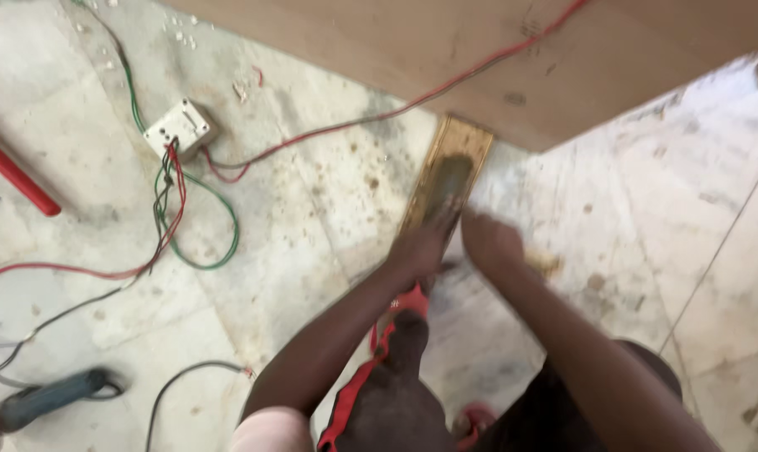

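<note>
A narrow wooden strip (450, 172) lies on the pale tiled floor (312, 218), its far end against a large plywood sheet (479, 50). My left hand (421, 247) presses on the strip's near end. My right hand (489, 241) hovers right beside it, fingers curled; blur hides whether it holds anything. Below the hands, my foot in a red-strapped sandal (396, 335) rests on the floor.
A small white junction box (180, 127) with red, green and black wires (174, 201) lies at left. One red wire (446, 84) crosses the plywood. A red pipe (15, 176) sits at the far left. A blue-grey power tool (48, 398) lies at bottom left.
</note>
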